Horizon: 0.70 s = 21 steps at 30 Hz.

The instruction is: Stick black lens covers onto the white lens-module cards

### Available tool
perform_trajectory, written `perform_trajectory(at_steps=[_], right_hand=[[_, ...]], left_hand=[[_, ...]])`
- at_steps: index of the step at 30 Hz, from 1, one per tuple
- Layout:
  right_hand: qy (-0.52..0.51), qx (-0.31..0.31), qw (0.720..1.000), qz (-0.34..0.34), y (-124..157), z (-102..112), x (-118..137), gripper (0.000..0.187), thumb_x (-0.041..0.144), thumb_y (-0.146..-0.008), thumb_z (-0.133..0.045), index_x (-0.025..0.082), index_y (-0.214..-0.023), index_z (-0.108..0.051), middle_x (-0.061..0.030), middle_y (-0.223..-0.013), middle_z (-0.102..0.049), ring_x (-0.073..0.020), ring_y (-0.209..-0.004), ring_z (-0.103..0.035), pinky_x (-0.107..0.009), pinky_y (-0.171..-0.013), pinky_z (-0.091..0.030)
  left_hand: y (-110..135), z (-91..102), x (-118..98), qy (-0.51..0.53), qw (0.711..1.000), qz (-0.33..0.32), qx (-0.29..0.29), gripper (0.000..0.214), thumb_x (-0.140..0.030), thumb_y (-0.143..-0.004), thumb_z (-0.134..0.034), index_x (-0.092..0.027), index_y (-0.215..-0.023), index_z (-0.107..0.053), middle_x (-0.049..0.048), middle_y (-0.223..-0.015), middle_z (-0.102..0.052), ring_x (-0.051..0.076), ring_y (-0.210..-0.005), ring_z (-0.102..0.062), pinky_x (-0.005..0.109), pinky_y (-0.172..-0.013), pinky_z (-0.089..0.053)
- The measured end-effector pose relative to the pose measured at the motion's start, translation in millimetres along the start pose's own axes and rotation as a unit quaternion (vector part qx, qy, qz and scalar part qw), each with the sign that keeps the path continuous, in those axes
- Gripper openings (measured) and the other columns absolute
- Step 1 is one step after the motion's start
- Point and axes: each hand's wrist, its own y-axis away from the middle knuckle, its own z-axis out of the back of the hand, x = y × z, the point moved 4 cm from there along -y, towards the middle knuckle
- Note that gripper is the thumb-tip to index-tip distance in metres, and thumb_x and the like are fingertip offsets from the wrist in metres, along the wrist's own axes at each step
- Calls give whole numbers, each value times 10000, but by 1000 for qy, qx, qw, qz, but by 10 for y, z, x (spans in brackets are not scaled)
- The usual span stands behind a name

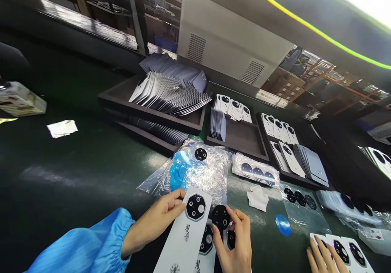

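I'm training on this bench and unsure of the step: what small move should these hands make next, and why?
Probably lower the black lens cover pinched by the right hand onto the white card beneath it. It hangs just above that card, while the left hand holds the other card, which carries its own lens cover.

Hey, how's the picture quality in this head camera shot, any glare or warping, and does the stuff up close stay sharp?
In the head view, the wide lens bends the yellow-green line at upper right, where the corner blows out to white; glare streaks the clear plastic bag and the dark green bench mat; the white card up close stays sharp.
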Motion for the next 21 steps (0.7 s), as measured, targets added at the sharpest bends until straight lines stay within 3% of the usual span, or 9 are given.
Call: perform_trajectory(at_steps=[12,21], right_hand=[[5,0,1000,13,-3,-1,3,334,333,-906,-544,208,-1214,-514,-93,-974,-495,-211,-829,-546,-307,-610,-485],[8,4,1000,13,-4,-1,3,327,333,-912,-534,208,-1213,-515,-97,-997,-490,-226,-885,-547,-346,-696,-505]], left_hand=[[-1,-1,-21,30,999,-12,2,431,-539,-747,-664,-199,-966,-515,-12,-693,-685,180,-661,-655,255,-617,-464],[-13,18,-12,29,999,-17,4,395,-522,-756,-663,-188,-925,-537,-9,-713,-681,172,-671,-648,249,-618,-456]])
